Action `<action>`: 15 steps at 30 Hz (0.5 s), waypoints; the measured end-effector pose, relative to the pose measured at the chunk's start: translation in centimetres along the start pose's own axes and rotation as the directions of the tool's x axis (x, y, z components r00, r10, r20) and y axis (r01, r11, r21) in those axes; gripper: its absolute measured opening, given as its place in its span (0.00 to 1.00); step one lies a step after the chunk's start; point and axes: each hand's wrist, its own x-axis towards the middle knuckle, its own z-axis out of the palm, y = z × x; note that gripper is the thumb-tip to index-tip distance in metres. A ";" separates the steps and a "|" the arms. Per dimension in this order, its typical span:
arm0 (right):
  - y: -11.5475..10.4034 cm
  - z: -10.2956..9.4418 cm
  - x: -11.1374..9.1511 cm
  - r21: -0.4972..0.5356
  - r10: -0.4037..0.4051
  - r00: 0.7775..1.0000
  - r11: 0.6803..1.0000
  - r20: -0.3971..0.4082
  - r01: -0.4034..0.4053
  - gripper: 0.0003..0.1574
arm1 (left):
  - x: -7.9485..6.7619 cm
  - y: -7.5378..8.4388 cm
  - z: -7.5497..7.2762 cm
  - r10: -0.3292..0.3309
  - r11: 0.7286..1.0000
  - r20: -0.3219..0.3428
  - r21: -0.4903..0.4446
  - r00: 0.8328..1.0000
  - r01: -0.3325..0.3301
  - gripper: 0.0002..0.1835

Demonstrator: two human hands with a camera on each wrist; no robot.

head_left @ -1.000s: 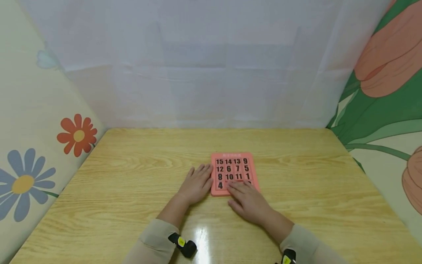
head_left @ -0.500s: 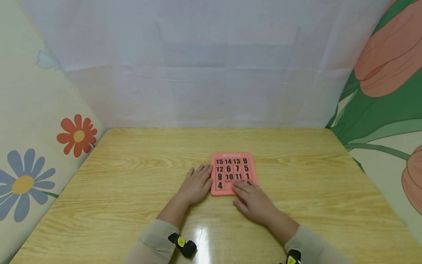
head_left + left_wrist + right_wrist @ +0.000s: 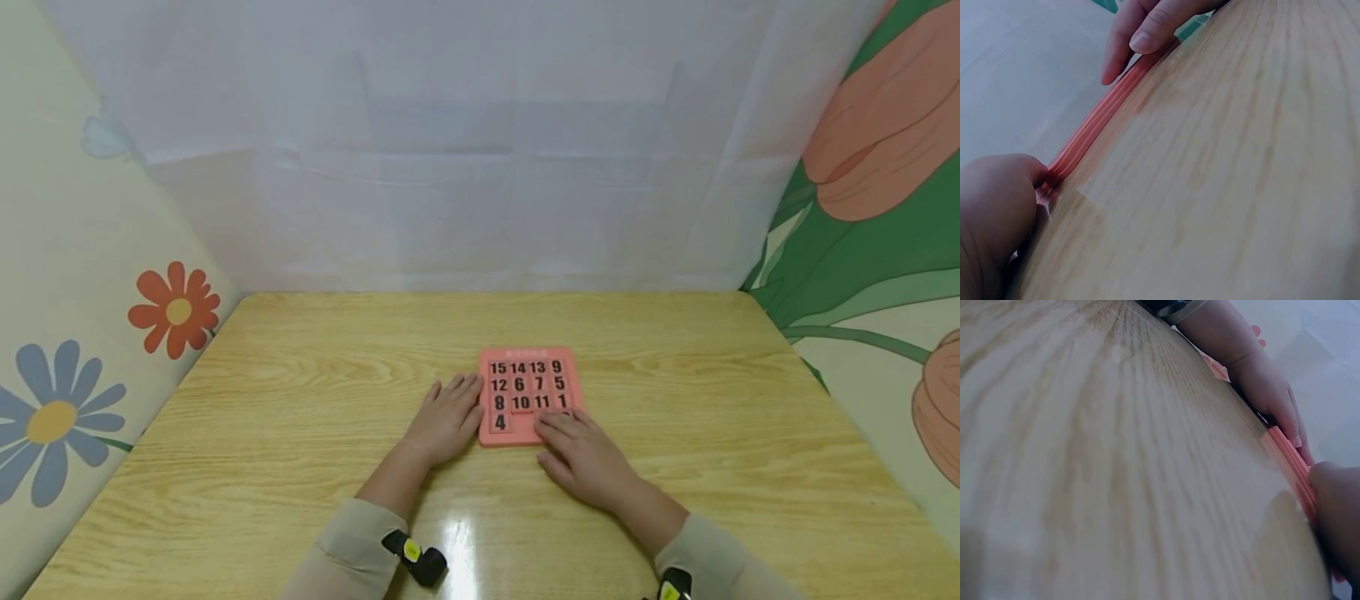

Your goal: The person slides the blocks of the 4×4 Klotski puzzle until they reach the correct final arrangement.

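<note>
A pink number sliding puzzle [image 3: 520, 393] lies flat on the wooden table, its top rows reading 15 14 13 9, 12 6 7 5 and 8 10 11 1. Tile 4 [image 3: 500, 423] sits in the bottom left corner, with a bare slot to its right. My left hand [image 3: 444, 421] rests palm down along the left edge, fingers extended. The fingers of my right hand [image 3: 585, 460] lie straight across the bottom right of the puzzle and hide tiles there. The left wrist view shows the puzzle's ridged side [image 3: 1094, 122] between both hands.
The wooden table [image 3: 300, 350] has a light glare near its front. A white cloth [image 3: 480, 167] hangs behind it, and flower-patterned panels [image 3: 52, 250] stand at the sides. Black wrist cameras [image 3: 415, 557] are strapped over the sleeves.
My right hand has slid to the right along the bottom row, baring the slot beside tile 4. My left hand and the puzzle have stayed in place.
</note>
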 end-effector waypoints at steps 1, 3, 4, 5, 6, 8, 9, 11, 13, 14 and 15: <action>-0.1 0.0 0.1 -0.004 -0.001 1.000 1.000 -0.003 0.001 0.30 | 0.0 0.0 0.0 -0.001 1.000 0.001 0.002 1.000 0.001 0.30; -0.4 0.2 0.3 -0.010 -0.007 1.000 1.000 -0.008 0.007 0.30 | 0.0 0.0 0.0 -0.003 1.000 0.004 0.005 1.000 0.003 0.30; -0.5 0.3 0.4 -0.012 -0.009 1.000 1.000 -0.006 0.009 0.30 | 0.0 0.0 0.0 -0.003 1.000 0.002 0.006 1.000 0.003 0.30; -0.8 0.4 0.6 -0.011 -0.015 1.000 1.000 -0.004 0.015 0.30 | 0.0 0.0 0.0 -0.004 1.000 0.002 0.008 1.000 0.004 0.30; -1.0 0.5 0.8 -0.016 -0.022 1.000 1.000 0.002 0.022 0.31 | 0.0 0.0 0.0 -0.004 1.000 0.002 0.008 1.000 0.004 0.30; -1.4 0.7 1.3 -0.012 -0.036 0.999 0.999 0.013 0.036 0.31 | 0.0 0.0 0.0 -0.004 1.000 -0.001 0.005 1.000 0.004 0.30; -1.7 0.8 1.6 -0.006 -0.040 0.999 0.999 0.020 0.040 0.31 | 0.0 0.0 0.0 -0.004 1.000 -0.004 0.005 1.000 0.004 0.30; -2.1 1.0 2.1 0.004 -0.050 0.998 0.999 0.033 0.049 0.31 | 0.0 0.0 0.0 -0.001 1.000 -0.007 0.008 1.000 0.001 0.30; -2.5 1.2 2.5 0.011 -0.054 0.997 0.998 0.047 0.054 0.31 | 0.0 -0.1 0.0 0.002 1.000 -0.012 0.013 1.000 -0.002 0.30; -2.6 1.2 2.6 0.013 -0.055 0.997 0.998 0.053 0.054 0.31 | 0.0 -0.1 0.1 0.004 1.000 -0.014 0.016 1.000 -0.004 0.30; -2.7 1.3 2.8 0.014 -0.054 0.997 0.998 0.058 0.053 0.31 | 0.0 -0.1 0.1 0.006 1.000 -0.016 0.017 1.000 -0.006 0.29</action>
